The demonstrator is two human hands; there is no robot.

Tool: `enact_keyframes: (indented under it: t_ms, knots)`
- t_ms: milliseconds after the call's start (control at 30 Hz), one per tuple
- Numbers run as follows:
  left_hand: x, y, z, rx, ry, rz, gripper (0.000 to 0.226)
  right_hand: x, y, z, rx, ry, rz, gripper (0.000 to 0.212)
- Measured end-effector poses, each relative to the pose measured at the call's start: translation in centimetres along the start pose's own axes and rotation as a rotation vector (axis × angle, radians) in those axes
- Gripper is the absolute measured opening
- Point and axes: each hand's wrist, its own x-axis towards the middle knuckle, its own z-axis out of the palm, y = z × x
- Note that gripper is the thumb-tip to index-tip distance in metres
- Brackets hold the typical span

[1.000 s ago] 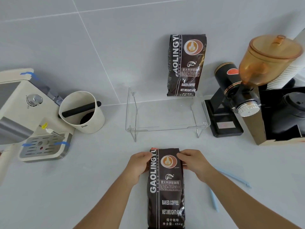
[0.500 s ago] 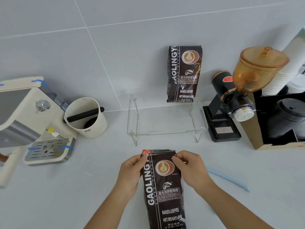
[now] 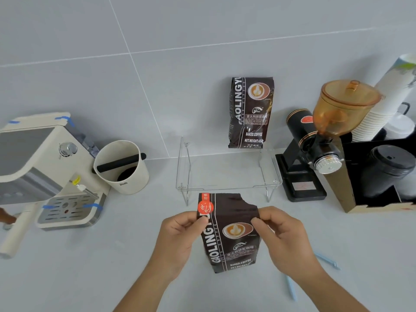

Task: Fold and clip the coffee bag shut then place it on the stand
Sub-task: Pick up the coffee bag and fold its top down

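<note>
Both hands on the coffee bag (image 3: 227, 233), which sits upright-ish on the grey surface (image 3: 112, 266) just in front of the clear stand (image 3: 227, 174), not touching it. Left hand (image 3: 177, 242) pinches the bag's upper left edge, fingers (image 3: 202, 220) clamped on it just below the red round sticker (image 3: 205, 207). Right hand (image 3: 286, 239) pinches the upper right edge, fingers clamped on the bag too. Bag top stands unfolded above both hands, right corner torn away, jagged edge.

2 pale blue clip pieces (image 3: 326, 260) lie on the surface right of the bag, partly hidden by the right forearm, apart from the bag.

Behind the bag: stand with nothing on its shelf. 2nd coffee bag (image 3: 251, 113) upright behind the stand, against the tiled wall (image 3: 157, 64).

Left of the stand: cream knock box (image 3: 122, 167) with black bar, then the cream espresso machine (image 3: 45, 167) with blue tape tabs.

Right of the stand: black grinder (image 3: 313, 149) with amber hopper (image 3: 342, 109), then a box holding black lids (image 3: 389, 165), with stacked paper cups (image 3: 382, 104) behind.
</note>
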Motion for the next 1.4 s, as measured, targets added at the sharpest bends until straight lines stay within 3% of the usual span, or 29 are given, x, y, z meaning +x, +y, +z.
enact_keyframes:
  t_ms: [133, 267, 433, 600, 967, 1200, 1400]
  knots:
    - [0.2, 0.0, 0.2, 0.079, -0.02, 0.004, 0.011, -0.2, 0.9, -0.5, -0.069, -0.004, -0.027, 0.017]
    - [0.0, -0.5, 0.1, 0.125, 0.003, -0.022, 0.019, -0.7, 1.2, -0.4, -0.078, -0.047, 0.009, 0.024]
    - [-0.2, -0.2, -0.2, 0.167, -0.025, -0.017, 0.015, -0.7, -0.2, -0.5, 0.078, -0.08, 0.107, 0.026]
    - [0.0, 1.0, 0.2, 0.2, -0.023, -0.009, 0.033, 0.4, -1.9, -0.1, 0.234, -0.021, 0.159, 0.028]
    - [0.1, 1.6, 0.5, 0.225, 0.076, 0.059, 0.023, 2.2, -2.7, 0.6, 0.161, -0.088, 0.047, 0.038]
    - [0.1, 1.9, 0.2, 0.264, 0.04, 0.037, 0.016, 1.8, -2.1, 0.1, 0.116, -0.065, 0.063, 0.038]
    - [-0.1, 2.7, -0.1, 0.347, 0.023, 0.107, 0.055, 1.1, -2.8, 0.4, -0.024, -0.068, 0.064, 0.052]
